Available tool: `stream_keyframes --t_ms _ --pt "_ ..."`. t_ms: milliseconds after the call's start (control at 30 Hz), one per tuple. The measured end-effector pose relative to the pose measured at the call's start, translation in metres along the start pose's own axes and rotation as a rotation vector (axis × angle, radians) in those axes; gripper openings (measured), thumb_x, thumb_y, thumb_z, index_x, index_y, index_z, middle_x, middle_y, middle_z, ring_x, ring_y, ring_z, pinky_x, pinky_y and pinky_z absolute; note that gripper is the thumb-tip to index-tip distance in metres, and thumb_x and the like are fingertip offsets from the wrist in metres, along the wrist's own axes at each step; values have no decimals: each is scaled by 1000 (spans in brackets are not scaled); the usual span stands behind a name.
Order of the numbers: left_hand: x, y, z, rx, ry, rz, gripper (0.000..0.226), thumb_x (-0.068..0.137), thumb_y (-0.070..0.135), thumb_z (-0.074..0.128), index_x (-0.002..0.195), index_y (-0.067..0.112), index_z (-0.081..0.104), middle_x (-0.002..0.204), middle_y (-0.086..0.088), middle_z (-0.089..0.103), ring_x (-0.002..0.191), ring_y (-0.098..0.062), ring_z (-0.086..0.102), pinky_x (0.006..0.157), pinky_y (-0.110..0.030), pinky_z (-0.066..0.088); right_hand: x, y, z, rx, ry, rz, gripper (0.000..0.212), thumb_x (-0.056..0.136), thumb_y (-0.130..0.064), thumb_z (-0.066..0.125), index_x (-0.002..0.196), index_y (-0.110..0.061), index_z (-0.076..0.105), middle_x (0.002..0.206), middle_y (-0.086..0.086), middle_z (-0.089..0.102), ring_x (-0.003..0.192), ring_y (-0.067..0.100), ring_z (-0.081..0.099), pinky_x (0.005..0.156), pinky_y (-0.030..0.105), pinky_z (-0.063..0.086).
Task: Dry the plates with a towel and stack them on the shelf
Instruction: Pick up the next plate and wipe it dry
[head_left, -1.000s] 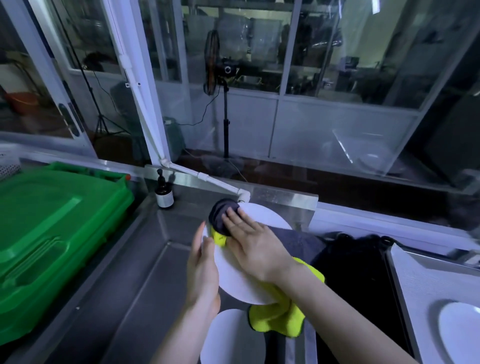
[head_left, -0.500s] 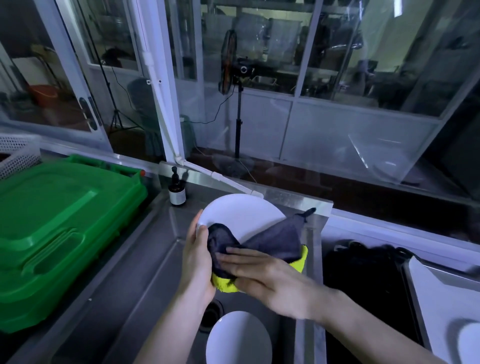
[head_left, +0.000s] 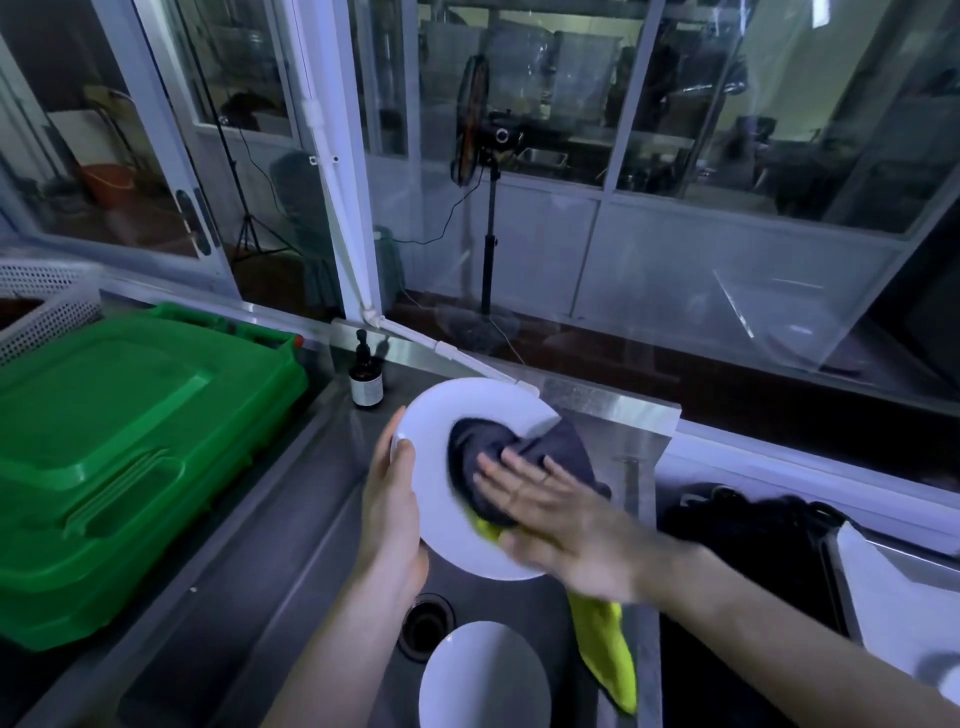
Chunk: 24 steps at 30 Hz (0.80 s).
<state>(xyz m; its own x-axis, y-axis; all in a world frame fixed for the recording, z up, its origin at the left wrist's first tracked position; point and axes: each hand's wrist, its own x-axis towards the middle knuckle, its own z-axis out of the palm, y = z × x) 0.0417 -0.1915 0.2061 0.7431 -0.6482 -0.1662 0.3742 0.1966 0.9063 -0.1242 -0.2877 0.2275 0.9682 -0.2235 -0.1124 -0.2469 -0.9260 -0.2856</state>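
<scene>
left hand (head_left: 392, 525) gripping plate (head_left: 441, 499) rim, right hand (head_left: 561, 514) flat on towel (head_left: 498, 457)

View: a single head-worn wide-angle camera — no second view shares the scene.
Facing: forward and down, over the sink (head_left: 291, 613) toward the glass partition (head_left: 675, 156) behind it.
Nearness: close — both forearms enter from the bottom edge, and the hands sit low in the centre, left hand (head_left: 392, 525) and right hand (head_left: 561, 512).
Edges: a green bin (head_left: 114, 457) fills the left; straight frames bow near the borders.
</scene>
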Motion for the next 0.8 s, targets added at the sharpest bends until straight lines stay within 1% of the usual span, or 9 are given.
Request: stream_keyframes --t_ms 133,200,267,333,433,567,633,733,800 --pt "3 -12 6 16 -45 -40 29 108 29 41 123 42 62 109 21 69 89 10 68 72 -16 52 7 -22 6 367 -24 -63 47 106 -36 27 153 -33 20 159 -25 4 144 -11 -10 118 24 -11" --pt "3 -13 7 33 -85 -79 31 108 29 39 122 44 62 113 17 70 100 6 68 78 -17 53 17 -15 -2 499 19 -23 44 107 -23 33 150 -26 31 158 -20 16 145 -10 -2 119 20 -6" --pt "2 -12 7 57 -144 -83 35 110 27 36 135 41 55 130 10 66 120 -5 62 98 -27 50 28 -3 -9 414 78 -14 47 104 -13 41 150 -20 33 157 -16 17 147 -2 2 120 21 -2" --pt "1 -9 6 104 -194 -42 37 110 26 35 140 39 52 137 11 63 128 -8 57 106 -34 45 37 13 -16 281 140 -8 55 100 -8 50 151 -14 30 158 -7 15 149 8 5 122 26 4" --pt "7 -7 -2 142 -233 2 39 109 21 36 139 37 55 136 11 64 129 -13 58 108 -42 45 41 26 -27 111 207 46 65 96 -27 61 151 -17 29 161 -2 14 149 9 6 122 33 10" --pt "14 0 -6 -7 -181 -67 34 102 31 49 133 26 61 129 -2 70 116 -19 67 99 -42 52 24 0 -10 -197 155 -149 82 87 -66 50 153 -29 18 161 -10 3 150 9 -7 123 34 -6" --pt "18 -1 -3 -36 -157 -113 28 102 33 49 124 26 65 116 -3 75 100 -15 73 84 -34 59 23 -16 -1 -162 94 -186 82 87 -73 37 154 -34 10 161 -15 -4 147 2 -16 120 32 -13" --pt "26 -6 -3 -29 -207 -151 24 104 33 44 114 23 63 98 4 75 76 -5 74 62 -20 59 34 -20 -10 239 -13 -94 56 102 -52 28 153 -32 22 160 -21 2 143 -10 -17 118 24 -14" --pt "23 -4 -5 -17 -229 -159 25 103 33 47 120 24 63 104 4 73 79 -6 74 64 -21 60 39 -12 -15 337 29 -54 47 106 -34 33 152 -28 28 159 -20 8 144 -10 -10 118 19 -11"
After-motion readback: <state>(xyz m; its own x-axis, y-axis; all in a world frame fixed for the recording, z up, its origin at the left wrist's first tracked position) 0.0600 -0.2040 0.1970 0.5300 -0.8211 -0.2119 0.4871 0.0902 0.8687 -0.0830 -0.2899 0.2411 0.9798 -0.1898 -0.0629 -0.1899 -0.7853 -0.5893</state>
